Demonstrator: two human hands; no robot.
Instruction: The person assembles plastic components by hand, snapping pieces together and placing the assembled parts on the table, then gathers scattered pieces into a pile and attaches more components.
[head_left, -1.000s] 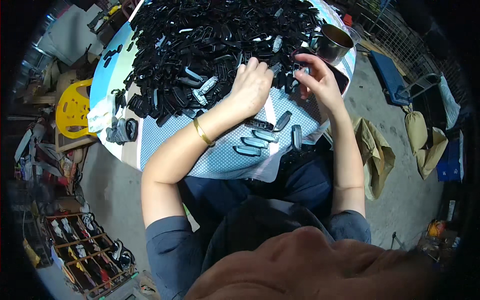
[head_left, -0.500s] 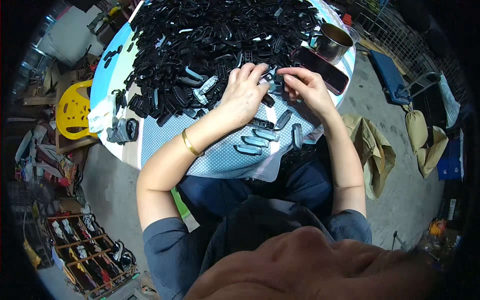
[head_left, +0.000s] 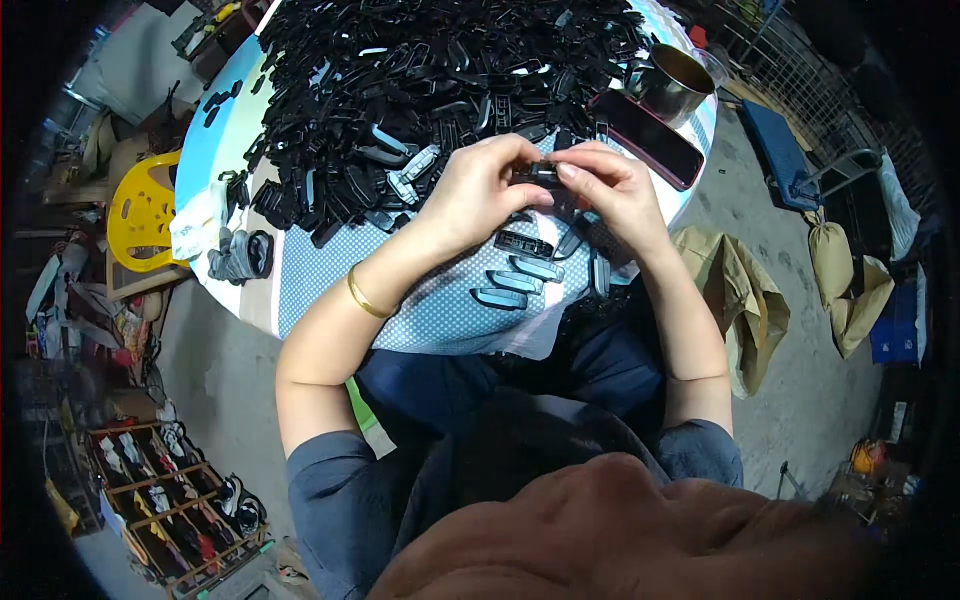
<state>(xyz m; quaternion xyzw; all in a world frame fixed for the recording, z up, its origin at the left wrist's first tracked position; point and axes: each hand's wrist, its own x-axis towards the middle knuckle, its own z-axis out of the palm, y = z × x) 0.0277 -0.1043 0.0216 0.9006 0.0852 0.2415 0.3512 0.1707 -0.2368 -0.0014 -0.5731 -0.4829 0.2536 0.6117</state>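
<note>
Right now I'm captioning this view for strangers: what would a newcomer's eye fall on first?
Probably the big heap of small, glossy black pieces, spread across the far part of the round, blue-and-white table. At its near edge, the bare left hand and bare right hand hold a small dark piece between them. A bright yellow, perforated plastic seat stands out beyond the table's left side.

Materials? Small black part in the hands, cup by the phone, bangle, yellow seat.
Small black part: probably plastic, dark with faint highlights; mostly covered.
Cup: likely polished stainless steel; mirror-like reflections.
Bangle: shiny gold-coloured metal, apparently; solid or plated, can't tell.
Yellow seat: likely moulded plastic; uniform colour, cut-out holes.
</note>
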